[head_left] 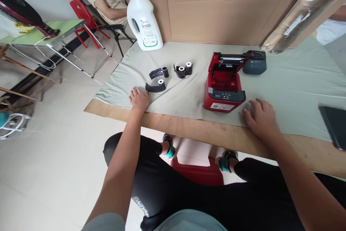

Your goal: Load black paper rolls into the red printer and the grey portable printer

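Two hands were in my view, both palm down and empty. Left of centre, the left hand point(139, 99) rested on the grey-green cloth point(186, 97) with its fingers slightly parted and loosely bent, just beside the nearest black roll point(159, 87), whose loose strip curved toward the fingertips. A second black roll point(165, 72) sat above it in the frame, its strip trailing leftward, and a pair of black rolls point(189, 69) stood close together a little to the right, near the upper middle of the frame. Right of centre I had the right hand point(262, 117), thumb held wide of the bent fingers, lying over the border between cloth and wooden board point(189, 126), just beside the red printer point(209, 96). That printer stood right of centre with its lid raised and its red inner bay exposed. Behind its right side I could make out a dark boxy object point(254, 65), too indistinct for me to identify. A black phone point(336, 126) lay at the right edge of the frame, a white bottle point(146, 25) stood at upper left in front of the cardboard point(202, 7), and a plastic-wrapped roll point(302, 14) slanted across the upper right.
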